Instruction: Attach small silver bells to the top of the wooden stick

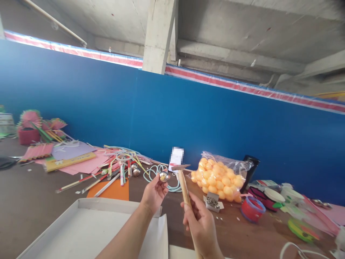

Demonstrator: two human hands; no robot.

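Observation:
My left hand (155, 194) pinches a shiny silver ball (164, 176) between thumb and fingers, raised over the table. Beside it, my right hand (198, 219) is wrapped round the wooden handle of a hammer (184, 189), whose narrow metal head points up and away from me. The ball and the hammer head are apart. More silver balls (136, 170) lie behind my left hand among straws and cords. A coil of pale blue cord (151, 174) lies just past my left fingers.
An open white box lid (107, 225) lies front left. Orange paper (118, 189), pink sheets and straws cover the left. At right are a bag of orange balls (218, 178), a small box of metal pieces (212, 202), red tape (252, 209) and a green tape measure (302, 230). A blue partition (202, 111) stands behind.

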